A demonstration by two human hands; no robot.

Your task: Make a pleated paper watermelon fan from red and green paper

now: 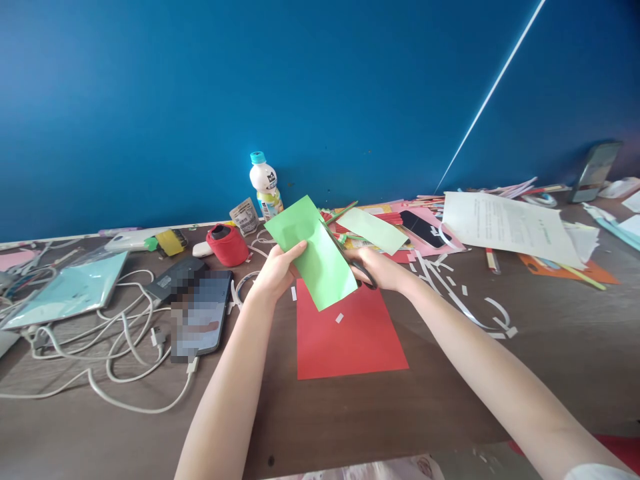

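Observation:
My left hand holds a light green sheet of paper by its left edge, tilted above the desk. My right hand grips black-handled scissors, whose blades are mostly hidden behind the green paper's right edge. A red sheet of paper lies flat on the brown desk just below both hands, with a small white scrap on it.
A phone, white cables and a light blue pad lie at left. A red tape roll and a bottle stand behind. Paper strips, a second phone and white sheets crowd the right, against a blue wall.

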